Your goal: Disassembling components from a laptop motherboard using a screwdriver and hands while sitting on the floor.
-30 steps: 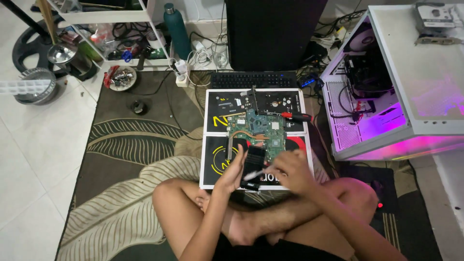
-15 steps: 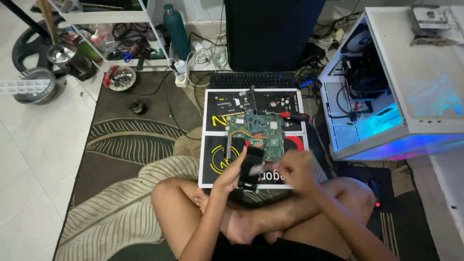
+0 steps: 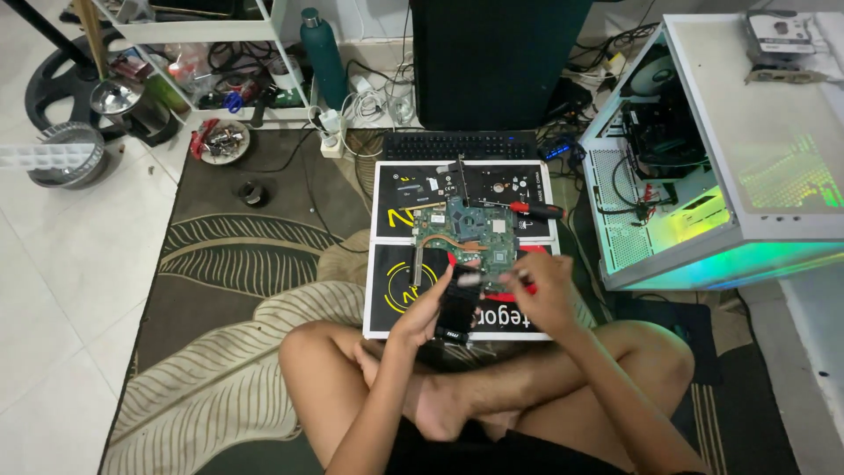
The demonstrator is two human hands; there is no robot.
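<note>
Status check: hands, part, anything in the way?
Left hand holds black part. Right hand grips red-handled tool at it. Circuit board just beyond, red screwdriver alongside.

You have one view only, from the camera on your head, so no second view overlaps it. It looks steeply down and forward past your crossed legs at the dark leaf-patterned rug [image 3: 229, 264], near enough that your hands fill the lower middle. Its far edge reaches the black rectangular keyboard [image 3: 461, 146] and tiled floor [image 3: 61, 264].
</note>
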